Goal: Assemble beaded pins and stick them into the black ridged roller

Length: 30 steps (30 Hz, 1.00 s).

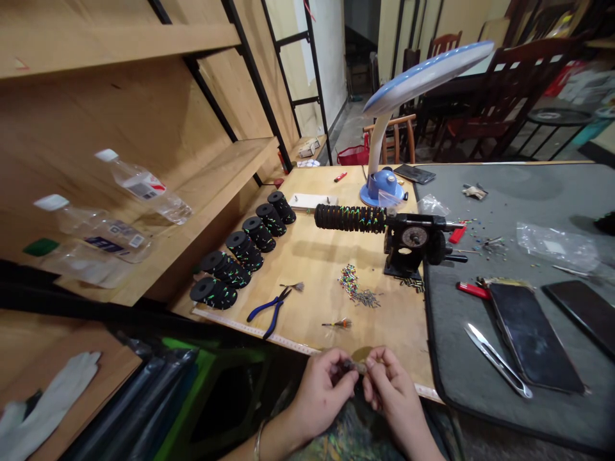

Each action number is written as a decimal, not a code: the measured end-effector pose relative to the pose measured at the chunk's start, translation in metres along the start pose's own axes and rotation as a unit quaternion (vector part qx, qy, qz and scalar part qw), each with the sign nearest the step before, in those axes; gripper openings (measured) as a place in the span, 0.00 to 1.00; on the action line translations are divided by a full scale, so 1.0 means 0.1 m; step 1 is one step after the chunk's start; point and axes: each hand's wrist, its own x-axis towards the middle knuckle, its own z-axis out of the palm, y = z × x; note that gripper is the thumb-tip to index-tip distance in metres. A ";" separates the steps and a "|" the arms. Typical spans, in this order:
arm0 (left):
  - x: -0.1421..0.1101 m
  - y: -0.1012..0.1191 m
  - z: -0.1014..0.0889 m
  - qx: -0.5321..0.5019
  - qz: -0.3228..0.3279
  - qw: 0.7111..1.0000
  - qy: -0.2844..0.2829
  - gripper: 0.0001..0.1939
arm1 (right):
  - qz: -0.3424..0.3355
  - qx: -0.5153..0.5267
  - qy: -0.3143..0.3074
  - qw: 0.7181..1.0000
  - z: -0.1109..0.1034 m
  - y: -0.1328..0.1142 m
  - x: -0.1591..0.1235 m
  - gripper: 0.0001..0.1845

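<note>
Two bare hands meet at the front edge of the wooden table (pixel 307 262), and the small piece (pixel 359 367) sits between their fingertips, dark at one end and tan at the other (too small and blurred to name). A slip seems the likeliest trouble: the piece offers little to hold, and if one pinch slackens while the other pulls, it could drop past the edge into the lap. Should it bounce forward instead, it could be lost near the heap of coloured beads (pixel 348 276) and the grey pins (pixel 368 298), which a brushing knuckle might also scatter. The bristled piece with an orange band (pixel 340 324) lies just ahead of the fingers, where a careless reach could knock it.

The left hand (pixel 327 387) comes in from the lower left, thumb and forefinger closed on the dark end, other fingers curled under. The right hand (pixel 390 384) mirrors it from the lower right, thumb laid forward, its fingertips pinching the tan end, though the exact contact is hard to make out
</note>
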 end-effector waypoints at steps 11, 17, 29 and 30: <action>0.00 -0.06 -0.04 0.067 0.030 0.997 0.015 0.03 | -0.045 -0.051 -0.014 0.998 0.00 0.00 -0.03 0.23; 0.02 -0.01 -0.03 0.043 0.014 0.999 0.015 0.02 | -0.068 -0.070 -0.022 0.995 0.00 0.06 -0.02 0.20; 0.06 0.05 -0.12 0.007 0.035 0.999 0.021 0.05 | -0.141 -0.206 -0.045 0.967 -0.06 -0.08 -0.03 0.12; 0.07 0.06 -0.14 0.005 0.043 0.999 0.025 0.05 | -0.151 -0.225 -0.049 0.961 -0.06 -0.10 -0.03 0.10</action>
